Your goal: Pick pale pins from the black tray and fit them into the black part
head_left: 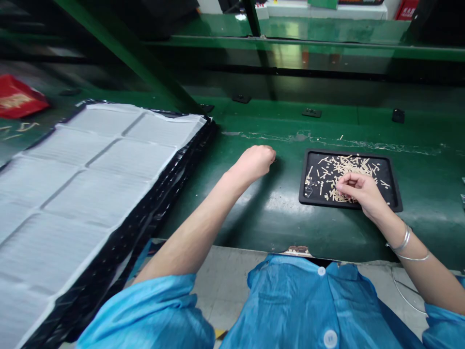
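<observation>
My left hand (256, 162) is closed in a pinch above the green worktop, between the stacked white sheets and the black tray. A tiny dark tip seems to show at its fingers, too small to name. Over the black tray (302, 180), my right hand (359, 191) has thumb and forefinger pressed together, right at a heap of small pale strips (350, 167). Whether a strip is in that pinch cannot be made out. More strips lie scattered across the tray, with a small clear piece (308, 190) at its left side.
White compartmented sheets (90, 145) on black plastic (174, 179) fill the left side. Small black parts (311, 112) sit along the back of the green worktop (254, 218). A green post (134, 58) slants down at left; a red container (22, 97) stands far left.
</observation>
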A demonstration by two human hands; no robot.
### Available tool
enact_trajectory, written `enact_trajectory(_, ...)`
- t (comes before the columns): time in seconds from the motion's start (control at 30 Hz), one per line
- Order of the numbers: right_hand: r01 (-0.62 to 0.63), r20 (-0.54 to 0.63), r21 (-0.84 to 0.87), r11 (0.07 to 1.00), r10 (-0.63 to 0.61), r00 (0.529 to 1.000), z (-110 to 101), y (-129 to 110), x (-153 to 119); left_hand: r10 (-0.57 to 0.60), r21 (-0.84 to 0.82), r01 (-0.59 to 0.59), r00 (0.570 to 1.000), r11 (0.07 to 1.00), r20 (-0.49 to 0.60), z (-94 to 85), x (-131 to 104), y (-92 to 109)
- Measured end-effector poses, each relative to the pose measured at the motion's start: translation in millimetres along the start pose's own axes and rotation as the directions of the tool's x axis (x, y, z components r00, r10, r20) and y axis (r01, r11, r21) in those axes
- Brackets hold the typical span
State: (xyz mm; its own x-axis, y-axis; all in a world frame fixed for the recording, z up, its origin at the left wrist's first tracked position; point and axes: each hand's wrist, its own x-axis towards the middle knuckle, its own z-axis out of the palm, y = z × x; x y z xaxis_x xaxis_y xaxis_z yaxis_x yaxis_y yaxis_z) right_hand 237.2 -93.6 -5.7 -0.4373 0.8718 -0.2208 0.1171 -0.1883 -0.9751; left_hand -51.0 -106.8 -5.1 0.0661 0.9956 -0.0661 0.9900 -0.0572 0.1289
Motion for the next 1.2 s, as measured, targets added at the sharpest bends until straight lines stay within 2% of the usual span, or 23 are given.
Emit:
enact_trajectory(0.1, 0.016, -0.008, -0.005, 1.000, -0.016, 1.000, -0.5, 0.2, 0.7, -0.012, -0.015, 0.012, 1.000, 1.000, 0.002, -4.2, -3.2, -1.2)
enact_trajectory(0.3, 0.020, 0.005, 0.003, 1.000, -0.020, 1.000, 1.6, 1.6, 1.2, -0.079, -0.310, 0.051, 0.994, 0.949, -0.078, -9.6, -11.2, -6.0)
enact_trajectory(0.37, 0.031, 0.006, -0.006, 1.000, -0.031, 1.000, 2.3, 2.2, 0.8, -0.102, -0.406, 0.055, 0.990, 0.912, -0.093, -14.2, -13.1, 1.2)
enact_trajectory(0.43, 0.064, -0.029, -0.006, 0.998, -0.064, 0.998, 1.5, 2.8, 0.5, -0.098, -0.509, 0.024, 0.988, 0.861, -0.119, -20.4, -13.7, 16.4)
enact_trajectory(0.57, 0.196, -0.238, 0.059, 0.979, -0.177, 0.955, -5.5, 3.8, 2.0, 0.025, -0.622, -0.152, 0.978, 0.768, -0.208, -28.5, -4.2, 62.4)
enact_trajectory(0.63, 0.259, -0.333, 0.092, 0.962, -0.216, 0.918, -9.8, 4.1, 3.8, 0.108, -0.610, -0.230, 0.967, 0.758, -0.231, -26.7, 7.3, 84.1)
enact_trajectory(0.7, 0.297, -0.378, 0.101, 0.950, -0.239, 0.894, -12.6, 4.4, 5.7, 0.173, -0.575, -0.272, 0.960, 0.771, -0.221, -21.3, 20.7, 100.0)
enact_trajectory(0.8, 0.302, -0.392, 0.089, 0.949, -0.246, 0.886, -12.8, 4.6, 7.2, 0.307, -0.515, -0.359, 0.933, 0.779, -0.185, -11.1, 36.4, 111.3)
enact_trajectory(0.9, 0.296, -0.380, 0.081, 0.952, -0.245, 0.892, -10.1, 4.9, 6.2, 0.408, -0.474, -0.448, 0.893, 0.758, -0.192, -3.6, 42.2, 111.1)
enact_trajectory(0.97, 0.306, -0.364, 0.065, 0.950, -0.263, 0.894, -8.2, 5.2, 3.4, 0.359, -0.470, -0.438, 0.899, 0.766, -0.252, -0.1, 43.6, 106.2)
enact_trajectory(1.07, 0.320, -0.337, -0.012, 0.947, -0.305, 0.891, -5.6, 5.9, -3.7, 0.159, -0.477, -0.347, 0.907, 0.807, -0.391, 5.8, 49.9, 90.5)
enact_trajectory(1.13, 0.328, -0.313, -0.097, 0.940, -0.342, 0.886, -3.7, 6.8, -9.4, 0.002, -0.484, -0.252, 0.889, 0.838, -0.458, 11.2, 58.4, 72.8)
enact_trajectory(1.2, 0.345, -0.277, -0.203, 0.916, -0.392, 0.877, -1.4, 7.8, -14.5, -0.168, -0.482, -0.091, 0.868, 0.871, -0.467, 17.0, 68.6, 49.7)
